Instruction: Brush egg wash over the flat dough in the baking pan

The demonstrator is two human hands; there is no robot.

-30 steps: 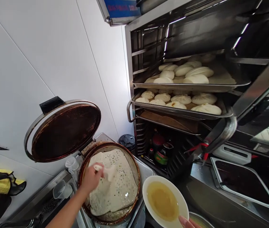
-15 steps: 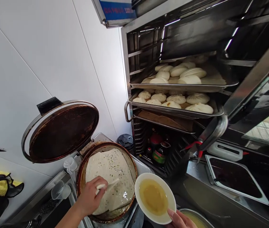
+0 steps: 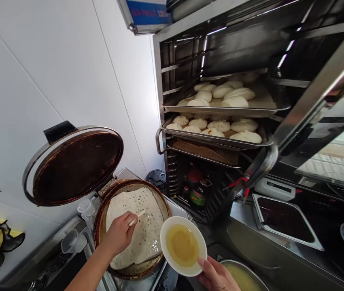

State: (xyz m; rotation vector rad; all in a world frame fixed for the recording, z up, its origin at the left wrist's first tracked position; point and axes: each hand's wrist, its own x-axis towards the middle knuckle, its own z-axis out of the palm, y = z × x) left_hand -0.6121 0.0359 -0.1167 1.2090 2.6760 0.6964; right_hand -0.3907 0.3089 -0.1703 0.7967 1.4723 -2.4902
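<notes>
Left hand (image 3: 117, 234) closed around the pale handle of a small brush (image 3: 137, 218), tip up and away from the hand, over the near half of the flat white round of dough flecked with green (image 3: 135, 226). Dough lies in the round, dark, rust-edged griddle pan (image 3: 99, 220), directly under and beyond the hand. Hinged round metal lid (image 3: 75, 165) stands open, up and to the left of the hand.

Right hand (image 3: 216, 275) grips the near rim of the white shallow bowl of yellow liquid (image 3: 182, 245), thumb on the rim; bowl sits just right of the left hand, overlapping the pan edge in this view.

Judgement on the brushing: keep the bowl close to the pan so drips land on the dough, load the brush lightly, sweep flat strokes out to the edges without dragging the soft sheet, keep the wrist clear of the pan rim, which is likely hot.

Beyond the right hand: steel rack with trays of pale raw buns (image 3: 217, 127); dark bottles (image 3: 198, 194) below.

Against the frame half a second back: brush sits more upright and nearer the dough's middle, bowl is drawn in closer to the left hand, more of the right hand shows
</notes>
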